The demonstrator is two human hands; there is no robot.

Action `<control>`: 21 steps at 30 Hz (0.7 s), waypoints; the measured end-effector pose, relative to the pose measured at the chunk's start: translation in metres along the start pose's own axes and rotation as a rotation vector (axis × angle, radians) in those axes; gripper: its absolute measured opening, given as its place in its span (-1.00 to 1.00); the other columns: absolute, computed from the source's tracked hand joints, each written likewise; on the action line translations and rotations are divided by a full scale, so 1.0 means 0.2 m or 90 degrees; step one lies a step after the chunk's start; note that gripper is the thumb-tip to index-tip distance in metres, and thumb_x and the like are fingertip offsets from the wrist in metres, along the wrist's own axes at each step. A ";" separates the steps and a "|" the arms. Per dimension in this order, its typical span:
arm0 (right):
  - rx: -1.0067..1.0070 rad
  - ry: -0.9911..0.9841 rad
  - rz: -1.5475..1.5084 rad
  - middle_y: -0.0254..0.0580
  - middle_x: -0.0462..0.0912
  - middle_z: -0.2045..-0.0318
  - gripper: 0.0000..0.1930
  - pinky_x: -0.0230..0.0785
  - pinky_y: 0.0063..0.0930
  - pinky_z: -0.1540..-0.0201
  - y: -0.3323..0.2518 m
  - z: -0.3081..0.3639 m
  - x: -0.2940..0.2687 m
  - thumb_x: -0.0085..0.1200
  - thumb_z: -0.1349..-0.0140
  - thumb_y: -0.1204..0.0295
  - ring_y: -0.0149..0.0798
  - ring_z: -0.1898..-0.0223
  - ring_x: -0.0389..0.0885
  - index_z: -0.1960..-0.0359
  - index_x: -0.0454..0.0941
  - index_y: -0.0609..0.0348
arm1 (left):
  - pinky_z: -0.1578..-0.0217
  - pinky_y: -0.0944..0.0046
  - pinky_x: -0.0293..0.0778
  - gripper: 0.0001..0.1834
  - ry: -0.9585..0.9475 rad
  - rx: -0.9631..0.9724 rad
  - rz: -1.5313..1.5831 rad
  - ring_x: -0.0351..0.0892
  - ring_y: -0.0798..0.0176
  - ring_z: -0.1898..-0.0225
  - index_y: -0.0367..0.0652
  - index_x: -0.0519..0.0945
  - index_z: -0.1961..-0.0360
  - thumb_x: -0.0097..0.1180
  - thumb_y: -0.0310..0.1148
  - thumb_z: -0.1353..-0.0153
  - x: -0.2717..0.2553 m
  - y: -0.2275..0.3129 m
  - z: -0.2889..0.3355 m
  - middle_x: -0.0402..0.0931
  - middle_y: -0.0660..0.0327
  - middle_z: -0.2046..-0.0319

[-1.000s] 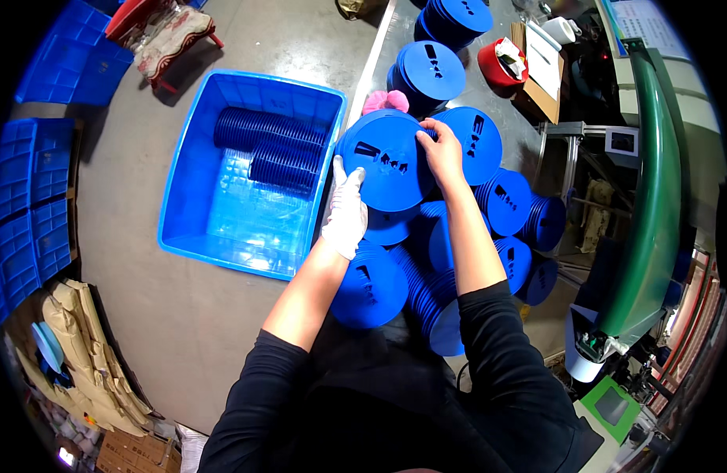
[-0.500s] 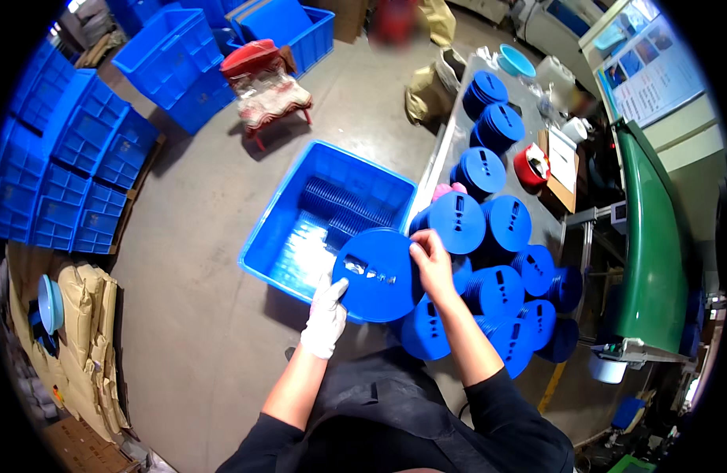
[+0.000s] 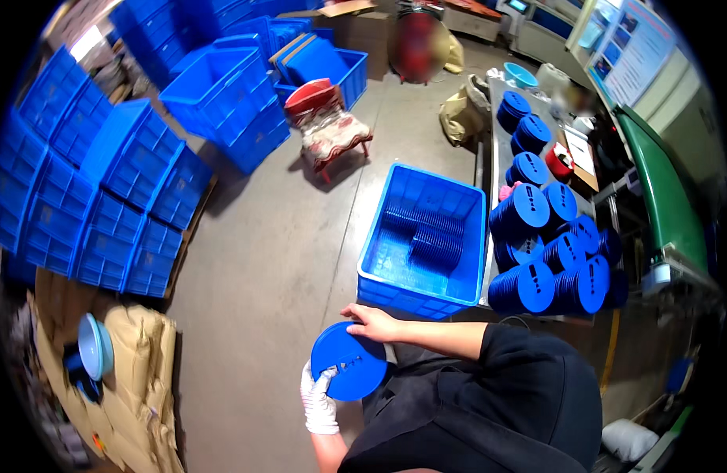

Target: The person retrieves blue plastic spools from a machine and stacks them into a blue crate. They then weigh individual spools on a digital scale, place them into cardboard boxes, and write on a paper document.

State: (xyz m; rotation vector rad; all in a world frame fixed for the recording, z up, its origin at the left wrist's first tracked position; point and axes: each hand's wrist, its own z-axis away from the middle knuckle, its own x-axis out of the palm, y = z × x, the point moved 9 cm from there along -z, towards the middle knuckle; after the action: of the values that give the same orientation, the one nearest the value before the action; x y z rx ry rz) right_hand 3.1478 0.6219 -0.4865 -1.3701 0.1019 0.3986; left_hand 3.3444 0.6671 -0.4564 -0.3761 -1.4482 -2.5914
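A blue disc (image 3: 359, 377) with cut-outs is held low before the body, above the floor, between a gloved left hand (image 3: 319, 400) and a bare right hand (image 3: 371, 323).
The left grip is closed on the disc's lower left side, the gloved thumb lying on its face near the cut-outs; the right grip touches the upper rim, though how firmly it pinches there one cannot tell. Beyond the hands, a blue bin (image 3: 415, 298) stands on the floor with two rows of discs (image 3: 438, 246) inside, lying against each other. To its right, a metal bench (image 3: 500, 154) carries many stacks of blue discs (image 3: 531, 205) and a red container (image 3: 559, 164). A red chair (image 3: 312, 96) stands past the bin, and blue crates (image 3: 115, 213) are piled at the left.
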 end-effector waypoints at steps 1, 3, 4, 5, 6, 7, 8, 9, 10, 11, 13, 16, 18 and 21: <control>-0.046 0.036 0.099 0.03 0.46 -0.03 -0.51 0.25 -0.26 -0.17 -0.04 -0.06 -0.03 0.11 -0.19 0.28 -0.01 -0.11 0.42 -0.14 0.31 0.11 | -0.03 0.25 0.39 -0.43 0.025 -0.005 0.014 0.47 0.24 0.08 -0.28 0.40 -0.08 0.20 -0.51 0.04 -0.04 0.03 -0.08 0.48 0.14 0.09; -0.064 0.057 0.126 0.05 0.41 -0.07 -0.43 0.22 -0.22 -0.18 0.00 -0.17 -0.14 0.12 -0.16 0.23 0.04 -0.13 0.37 -0.19 0.27 0.11 | -0.06 0.25 0.36 -0.32 0.019 0.055 -0.011 0.44 0.22 0.03 -0.30 0.31 -0.19 0.20 -0.53 0.03 -0.04 0.12 -0.28 0.42 0.11 -0.02; -0.028 0.060 0.129 0.04 0.41 -0.05 -0.44 0.23 -0.22 -0.17 0.01 -0.22 -0.21 0.11 -0.16 0.23 0.04 -0.12 0.38 -0.18 0.28 0.11 | -0.06 0.26 0.35 -0.29 -0.001 0.068 -0.018 0.43 0.22 0.02 -0.30 0.27 -0.22 0.20 -0.54 0.03 -0.01 0.21 -0.36 0.39 0.11 -0.05; 0.008 0.062 0.133 0.04 0.42 -0.04 -0.45 0.24 -0.22 -0.16 0.02 -0.26 -0.28 0.11 -0.16 0.23 0.04 -0.11 0.38 -0.17 0.30 0.10 | -0.07 0.26 0.34 -0.25 -0.022 0.080 -0.024 0.42 0.22 0.01 -0.30 0.23 -0.26 0.19 -0.55 0.03 0.03 0.31 -0.46 0.36 0.10 -0.09; 0.049 0.074 0.136 0.02 0.46 -0.01 -0.51 0.25 -0.22 -0.15 0.14 -0.34 -0.31 0.11 -0.15 0.21 0.04 -0.09 0.40 -0.10 0.38 0.10 | -0.07 0.27 0.33 -0.21 -0.035 0.097 -0.023 0.41 0.22 0.00 -0.30 0.18 -0.29 0.19 -0.55 0.03 0.06 0.40 -0.56 0.33 0.09 -0.12; 0.055 0.079 0.131 -0.01 0.50 0.03 -0.57 0.27 -0.24 -0.13 0.23 -0.45 -0.34 0.11 -0.15 0.20 0.02 -0.07 0.43 -0.04 0.44 0.09 | -0.05 0.30 0.35 -0.06 -0.061 0.101 -0.020 0.39 0.22 -0.04 -0.28 0.00 -0.37 0.20 -0.58 0.04 0.05 0.48 -0.68 0.24 0.05 -0.19; 0.081 0.096 0.135 -0.02 0.51 0.05 -0.58 0.28 -0.24 -0.13 0.27 -0.51 -0.41 0.12 -0.15 0.20 0.01 -0.06 0.45 -0.02 0.46 0.09 | -0.02 0.30 0.37 -0.03 -0.079 0.100 -0.015 0.43 0.23 0.02 -0.27 -0.05 -0.38 0.21 -0.58 0.05 0.11 0.60 -0.78 0.30 0.04 -0.14; 0.107 0.114 0.137 -0.03 0.52 0.07 -0.60 0.29 -0.25 -0.12 0.29 -0.57 -0.48 0.12 -0.14 0.20 0.00 -0.04 0.46 0.01 0.48 0.09 | 0.01 0.30 0.39 0.01 -0.096 0.100 -0.013 0.47 0.24 0.08 -0.25 -0.09 -0.39 0.22 -0.58 0.06 0.21 0.76 -0.85 0.36 0.02 -0.08; 0.114 0.115 0.117 -0.02 0.53 0.09 -0.61 0.30 -0.23 -0.10 0.22 -0.67 -0.55 0.12 -0.14 0.19 0.01 -0.04 0.45 0.03 0.49 0.09 | 0.05 0.31 0.42 0.04 -0.097 0.111 -0.040 0.51 0.25 0.17 -0.20 -0.12 -0.40 0.23 -0.58 0.06 0.27 0.94 -0.92 0.43 0.03 0.03; 0.122 0.117 0.102 -0.01 0.53 0.11 -0.62 0.32 -0.22 -0.08 0.15 -0.77 -0.63 0.12 -0.14 0.18 0.03 -0.04 0.45 0.06 0.50 0.09 | 0.09 0.31 0.44 0.07 -0.100 0.121 -0.062 0.54 0.26 0.27 -0.15 -0.15 -0.41 0.25 -0.57 0.06 0.36 1.10 -0.99 0.50 0.03 0.13; 0.047 0.181 0.082 0.00 0.48 0.03 -0.63 0.30 -0.22 -0.09 0.06 -1.04 -0.77 0.12 -0.13 0.22 0.03 -0.06 0.42 0.06 0.48 0.10 | 0.22 0.31 0.46 0.01 -0.194 0.232 -0.006 0.53 0.28 0.39 0.06 -0.08 -0.42 0.28 -0.45 -0.02 0.54 1.41 -1.16 0.54 0.15 0.39; 0.005 0.231 0.148 0.05 0.34 -0.16 -0.61 0.19 -0.16 -0.20 -0.24 -1.30 -1.07 0.10 -0.17 0.24 0.08 -0.19 0.30 -0.01 0.44 0.09 | 0.25 0.34 0.43 -0.19 -0.266 0.473 -0.072 0.48 0.32 0.38 0.09 0.10 -0.38 0.20 -0.43 -0.12 0.90 1.86 -1.32 0.53 0.14 0.34; -0.045 0.222 0.205 0.04 0.34 -0.17 -0.60 0.20 -0.16 -0.20 -0.38 -1.42 -1.22 0.14 -0.14 0.26 0.08 -0.19 0.29 -0.01 0.44 0.08 | 0.22 0.33 0.42 -0.38 -0.249 0.736 -0.288 0.42 0.35 0.42 0.07 0.29 -0.29 0.08 -0.48 -0.17 1.12 2.10 -1.32 0.47 0.17 0.30; -0.123 0.222 0.389 0.02 0.34 -0.17 -0.57 0.23 -0.14 -0.18 -0.37 -1.50 -1.67 0.20 -0.08 0.29 0.08 -0.17 0.30 0.00 0.43 0.05 | 0.07 0.17 0.40 -0.35 -0.356 0.696 -0.421 0.48 0.15 0.20 -0.15 0.25 -0.24 0.09 -0.35 -0.08 1.69 2.44 -1.35 0.45 0.01 0.12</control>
State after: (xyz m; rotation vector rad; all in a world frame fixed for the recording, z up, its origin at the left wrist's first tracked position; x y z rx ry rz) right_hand 2.9095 0.2481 -0.3784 -1.5766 0.7998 0.6853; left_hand 3.1033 0.1795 -0.0972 -0.5118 -3.2945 -1.5645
